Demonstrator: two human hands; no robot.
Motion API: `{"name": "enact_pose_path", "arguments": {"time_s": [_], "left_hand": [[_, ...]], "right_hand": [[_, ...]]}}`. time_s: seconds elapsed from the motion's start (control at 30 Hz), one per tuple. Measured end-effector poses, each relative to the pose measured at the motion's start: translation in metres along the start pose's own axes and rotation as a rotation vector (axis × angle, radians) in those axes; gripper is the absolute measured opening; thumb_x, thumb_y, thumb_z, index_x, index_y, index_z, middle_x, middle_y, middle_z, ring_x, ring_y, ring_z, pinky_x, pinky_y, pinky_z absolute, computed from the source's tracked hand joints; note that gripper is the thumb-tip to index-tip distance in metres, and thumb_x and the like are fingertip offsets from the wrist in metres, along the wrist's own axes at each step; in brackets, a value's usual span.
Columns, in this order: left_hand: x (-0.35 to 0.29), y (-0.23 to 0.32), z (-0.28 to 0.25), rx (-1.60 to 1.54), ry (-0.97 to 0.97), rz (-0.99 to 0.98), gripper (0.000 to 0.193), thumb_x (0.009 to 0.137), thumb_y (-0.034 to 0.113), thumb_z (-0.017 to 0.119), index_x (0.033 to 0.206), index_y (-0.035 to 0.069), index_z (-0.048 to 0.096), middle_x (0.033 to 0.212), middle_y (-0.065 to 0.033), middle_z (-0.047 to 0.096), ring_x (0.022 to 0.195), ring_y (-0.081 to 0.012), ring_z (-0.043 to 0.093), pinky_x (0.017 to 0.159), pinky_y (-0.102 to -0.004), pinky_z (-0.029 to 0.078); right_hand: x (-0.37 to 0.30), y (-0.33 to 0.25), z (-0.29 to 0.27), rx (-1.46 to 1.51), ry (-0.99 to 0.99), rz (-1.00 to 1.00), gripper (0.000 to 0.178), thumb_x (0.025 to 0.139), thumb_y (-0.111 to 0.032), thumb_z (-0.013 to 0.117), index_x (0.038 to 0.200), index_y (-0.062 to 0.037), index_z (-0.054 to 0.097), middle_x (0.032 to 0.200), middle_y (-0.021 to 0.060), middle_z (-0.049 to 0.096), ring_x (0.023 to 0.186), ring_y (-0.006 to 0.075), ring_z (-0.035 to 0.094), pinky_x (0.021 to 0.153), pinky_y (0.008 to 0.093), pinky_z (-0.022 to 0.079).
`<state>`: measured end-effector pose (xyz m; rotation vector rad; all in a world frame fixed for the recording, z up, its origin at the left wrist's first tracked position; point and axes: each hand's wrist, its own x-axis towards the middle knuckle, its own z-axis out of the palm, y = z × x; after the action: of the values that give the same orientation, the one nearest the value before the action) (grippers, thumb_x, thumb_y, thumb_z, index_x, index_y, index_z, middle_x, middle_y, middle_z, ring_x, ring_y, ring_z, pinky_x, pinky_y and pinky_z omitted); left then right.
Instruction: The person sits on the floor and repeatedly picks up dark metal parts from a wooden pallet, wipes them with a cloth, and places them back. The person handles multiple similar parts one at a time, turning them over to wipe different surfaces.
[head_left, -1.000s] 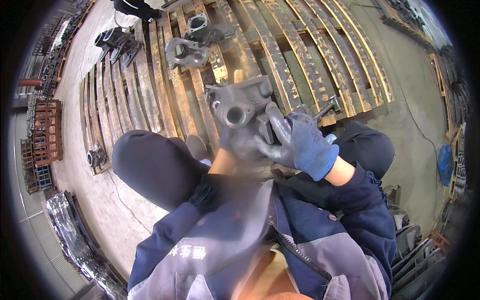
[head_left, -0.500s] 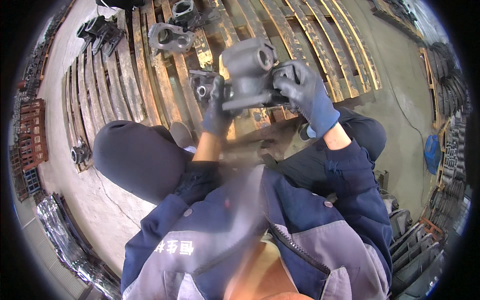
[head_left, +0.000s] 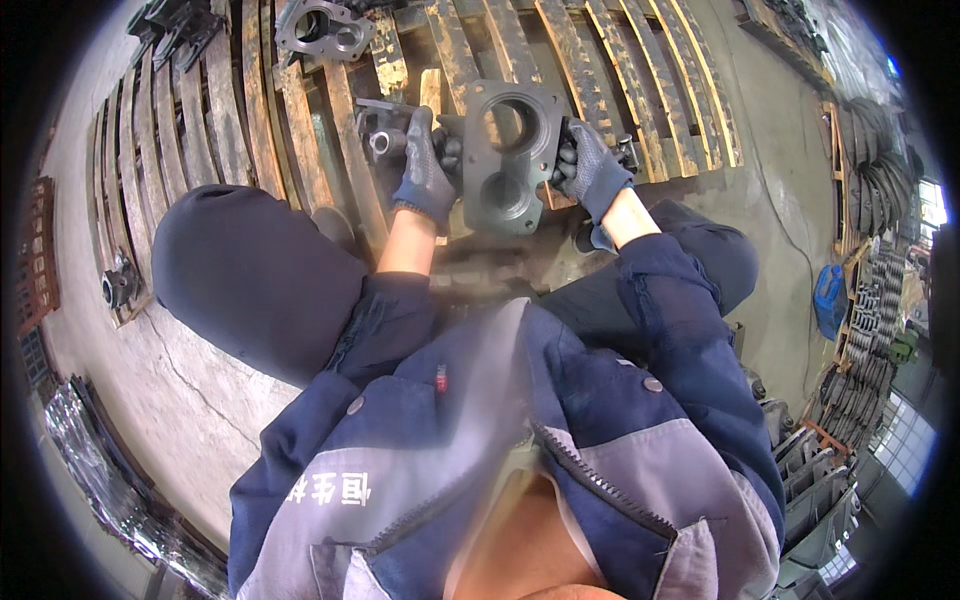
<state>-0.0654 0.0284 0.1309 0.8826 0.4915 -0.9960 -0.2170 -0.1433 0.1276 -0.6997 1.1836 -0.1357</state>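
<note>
Both gloved hands, left [head_left: 428, 165] and right [head_left: 590, 165], grip opposite sides of a dark grey two-holed cast-metal housing [head_left: 510, 155], held upright above rusty wooden pallet slats [head_left: 300, 120].

Two gloved hands: left hand [head_left: 428, 165], right hand [head_left: 588, 165]. One flat metal casting with two bores [head_left: 508, 155] held between them. One similar casting [head_left: 322, 28] on one wooden pallet [head_left: 250, 110].

Weathered, rust-stained wooden pallets [head_left: 300, 120] lie on the grey concrete floor [head_left: 190, 400]. A grey cast-metal housing with two round bores [head_left: 322, 28] rests on the slats at the top, and a small dark metal casting [head_left: 118, 285] sits at the pallet's left edge. A blue plastic canister [head_left: 828, 298] stands far right beside stacked dark metal parts [head_left: 872, 300].
</note>
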Motion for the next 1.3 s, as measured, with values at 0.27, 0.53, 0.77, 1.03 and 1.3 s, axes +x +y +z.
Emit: {"name": "enact_pose_path", "arguments": {"time_s": [0.27,0.53,0.77,1.03,1.3], "left_hand": [[0.056,-0.021,-0.036,-0.172,0.123,-0.036,0.04,0.087,0.05,0.063,0.084,0.011,0.054,0.068,-0.0015,0.05,0.058,-0.0144,0.048,0.059,-0.0276,0.05],[0.033,-0.016,-0.016,0.548,0.129,0.534,0.031,0.092,0.038,0.057,0.091,0.007,0.059,0.076,-0.0033,0.059,0.068,-0.0169,0.057,0.062,-0.0277,0.049],[-0.002,-0.052,0.018,1.919,0.025,0.992,0.047,0.088,0.05,0.06,0.098,0.004,0.063,0.094,-0.0234,0.066,0.089,-0.0392,0.064,0.086,-0.0463,0.048],[0.039,-0.03,-0.018,1.712,0.155,0.65,0.052,0.084,0.045,0.066,0.105,-0.002,0.058,0.089,-0.027,0.065,0.09,-0.0462,0.063,0.086,-0.0467,0.049],[0.021,-0.002,-0.014,0.599,0.038,0.282,0.021,0.082,0.015,0.071,0.098,0.004,0.063,0.087,-0.0047,0.063,0.068,-0.016,0.056,0.057,-0.0322,0.046]], "right_hand": [[0.12,0.05,-0.041,-1.152,-0.133,-0.537,0.068,0.074,-0.026,0.078,0.129,0.0021,0.049,0.124,0.0235,0.059,0.114,0.0345,0.06,0.097,0.0395,0.048],[0.105,0.07,-0.018,-0.989,-0.061,-0.759,0.025,0.089,-0.031,0.059,0.102,-0.0107,0.058,0.085,0.0078,0.056,0.073,0.0214,0.053,0.065,0.0376,0.046],[0.017,0.036,0.018,-1.183,0.036,-0.832,0.036,0.093,-0.03,0.053,0.108,0.0004,0.062,0.109,0.0249,0.065,0.107,0.0376,0.062,0.089,0.0425,0.049],[0.069,0.028,0.013,-1.218,-0.182,-0.721,0.045,0.09,-0.039,0.057,0.114,-0.0012,0.061,0.118,0.025,0.064,0.105,0.0363,0.065,0.085,0.0391,0.053],[0.049,0.02,0.011,-1.42,-0.251,-0.688,0.047,0.087,-0.017,0.061,0.133,-0.0177,0.054,0.118,0.0237,0.064,0.106,0.0416,0.063,0.09,0.0418,0.052]]}}
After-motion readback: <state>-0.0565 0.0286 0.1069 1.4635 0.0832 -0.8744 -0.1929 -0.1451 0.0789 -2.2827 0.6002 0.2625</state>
